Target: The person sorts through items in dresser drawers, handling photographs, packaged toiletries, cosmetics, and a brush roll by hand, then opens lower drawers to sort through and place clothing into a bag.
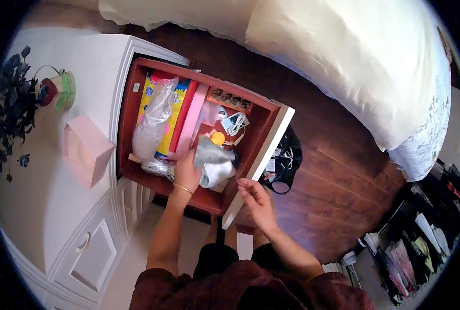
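My left hand (185, 171), with a gold bangle at the wrist, reaches into a pulled-out reddish-brown drawer (258, 121). Its fingers are closed on a soft grey cloth-like piece (210, 151). Directly below that lies a shiny whitish bundle (217, 173); whether the two are one thing I cannot tell. My right hand (259, 203) is just outside the drawer's white front panel (263, 160). Its fingers are loosely bent, the tips close to the panel's edge, and no object shows in them. Near the left hand are a yellow round item (217, 138) and a coiled white cable (235, 124).
Bubble wrap (155, 121) lies over a yellow packet (178, 116) in the drawer, beside a pink strip (192, 119). A pink box (86, 151) and dark artificial flowers (15, 103) stand on the white cabinet. A black bag (290, 155) sits beyond the drawer, and a bed (333, 62) farther off.
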`<act>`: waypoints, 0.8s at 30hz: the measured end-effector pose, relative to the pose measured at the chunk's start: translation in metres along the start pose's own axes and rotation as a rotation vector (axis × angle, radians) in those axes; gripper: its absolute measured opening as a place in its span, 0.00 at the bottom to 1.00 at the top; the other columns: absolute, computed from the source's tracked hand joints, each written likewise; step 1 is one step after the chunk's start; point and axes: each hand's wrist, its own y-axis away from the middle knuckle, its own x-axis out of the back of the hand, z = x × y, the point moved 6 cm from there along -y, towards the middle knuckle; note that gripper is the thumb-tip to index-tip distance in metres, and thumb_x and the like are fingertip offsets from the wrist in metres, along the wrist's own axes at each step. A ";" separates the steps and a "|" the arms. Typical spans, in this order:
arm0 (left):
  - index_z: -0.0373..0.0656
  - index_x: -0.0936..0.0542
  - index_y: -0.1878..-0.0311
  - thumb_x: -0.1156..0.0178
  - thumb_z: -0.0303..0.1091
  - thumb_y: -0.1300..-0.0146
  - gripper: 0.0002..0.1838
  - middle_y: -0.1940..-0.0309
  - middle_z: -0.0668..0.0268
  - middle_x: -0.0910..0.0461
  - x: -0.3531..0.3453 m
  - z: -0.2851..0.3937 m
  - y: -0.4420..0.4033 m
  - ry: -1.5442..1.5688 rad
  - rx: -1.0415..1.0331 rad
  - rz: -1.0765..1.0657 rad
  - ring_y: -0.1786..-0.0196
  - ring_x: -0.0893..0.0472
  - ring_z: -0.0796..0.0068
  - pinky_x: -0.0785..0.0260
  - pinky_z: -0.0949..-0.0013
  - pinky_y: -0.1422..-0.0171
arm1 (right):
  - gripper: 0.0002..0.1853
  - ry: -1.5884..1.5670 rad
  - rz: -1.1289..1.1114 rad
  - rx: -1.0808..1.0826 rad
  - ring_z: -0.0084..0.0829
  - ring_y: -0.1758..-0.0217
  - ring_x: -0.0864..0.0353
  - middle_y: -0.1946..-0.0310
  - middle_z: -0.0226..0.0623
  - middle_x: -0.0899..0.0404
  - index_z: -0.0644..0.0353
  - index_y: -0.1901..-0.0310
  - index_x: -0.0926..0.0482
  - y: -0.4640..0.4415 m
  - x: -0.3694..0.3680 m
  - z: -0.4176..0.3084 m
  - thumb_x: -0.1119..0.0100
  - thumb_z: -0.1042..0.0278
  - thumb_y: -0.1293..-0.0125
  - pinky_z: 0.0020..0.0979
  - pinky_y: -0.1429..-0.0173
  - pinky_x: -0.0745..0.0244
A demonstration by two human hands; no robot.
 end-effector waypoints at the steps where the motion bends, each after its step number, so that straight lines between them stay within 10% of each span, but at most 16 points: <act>1: 0.37 0.26 0.43 0.39 0.23 0.49 0.26 0.50 0.48 0.22 0.011 0.010 -0.004 0.108 0.057 0.054 0.45 0.24 0.44 0.31 0.53 0.40 | 0.19 -0.002 -0.003 -0.015 0.27 0.38 0.28 0.42 0.35 0.26 0.65 0.38 0.31 0.000 0.001 0.000 0.51 0.79 0.30 0.28 0.33 0.35; 5: 0.33 0.25 0.46 0.33 0.29 0.52 0.27 0.40 0.42 0.29 0.027 0.025 -0.035 0.041 -0.071 0.254 0.38 0.30 0.43 0.39 0.52 0.31 | 0.17 -0.004 0.024 0.038 0.25 0.39 0.27 0.43 0.34 0.25 0.64 0.40 0.29 -0.001 0.005 0.001 0.51 0.79 0.29 0.27 0.34 0.34; 11: 0.45 0.35 0.30 0.29 0.42 0.50 0.43 0.23 0.47 0.62 -0.026 0.081 -0.011 -0.436 -0.010 -0.115 0.21 0.62 0.43 0.61 0.42 0.23 | 0.17 0.008 0.055 0.026 0.24 0.41 0.28 0.45 0.32 0.25 0.63 0.40 0.28 -0.002 -0.001 -0.002 0.49 0.78 0.30 0.27 0.34 0.35; 21: 0.44 0.30 0.34 0.38 0.29 0.43 0.30 0.34 0.53 0.33 -0.071 0.065 0.093 0.219 -0.160 -0.030 0.31 0.35 0.50 0.42 0.55 0.28 | 0.29 0.095 0.584 0.264 0.30 0.35 0.34 0.37 0.37 0.34 0.63 0.31 0.40 0.004 0.040 -0.013 0.52 0.79 0.34 0.31 0.30 0.41; 24: 0.42 0.26 0.41 0.40 0.25 0.44 0.25 0.40 0.54 0.28 -0.075 0.069 0.124 0.285 -0.201 0.035 0.38 0.29 0.51 0.36 0.56 0.33 | 0.31 -0.238 0.240 0.087 0.32 0.35 0.34 0.34 0.38 0.35 0.62 0.29 0.43 -0.012 0.019 0.001 0.52 0.78 0.34 0.30 0.31 0.41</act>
